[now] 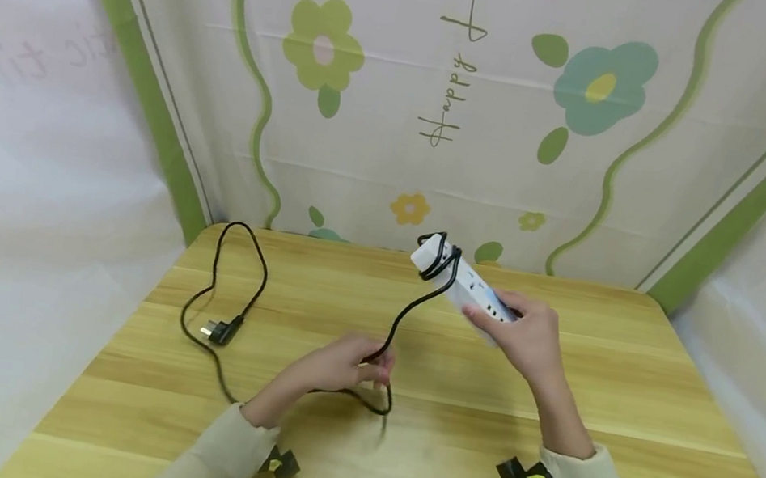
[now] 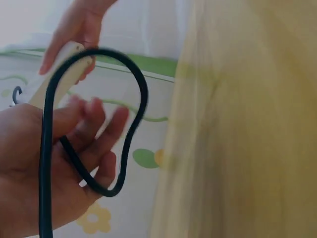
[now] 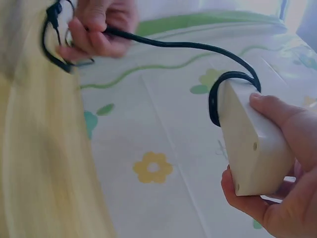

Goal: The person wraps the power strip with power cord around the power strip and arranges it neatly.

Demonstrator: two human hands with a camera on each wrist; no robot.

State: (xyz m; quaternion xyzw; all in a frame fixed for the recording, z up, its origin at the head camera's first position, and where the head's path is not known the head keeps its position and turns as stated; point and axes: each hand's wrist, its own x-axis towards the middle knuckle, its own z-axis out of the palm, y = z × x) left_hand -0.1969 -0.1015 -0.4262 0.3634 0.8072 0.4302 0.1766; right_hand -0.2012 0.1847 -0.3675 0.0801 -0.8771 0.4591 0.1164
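Observation:
A white power strip (image 1: 465,283) is held up over the back of the table, tilted, with its far end to the upper left. My right hand (image 1: 526,333) grips its near end, thumb on one side and fingers on the other. Black cord (image 1: 404,315) is wound a few turns around the far end. From there the cord runs down to my left hand (image 1: 352,364), which holds it between thumb and curled fingers. In the left wrist view a loop of the cord (image 2: 143,94) hangs around the fingers. The right wrist view shows the strip's plain underside (image 3: 242,144).
The cord's black plug (image 1: 223,329) lies on the wooden table (image 1: 455,461) at the left, with a loose loop beside it. A flower-printed cloth (image 1: 383,133) hangs behind the table's back edge. Pale cloth also hangs on both sides.

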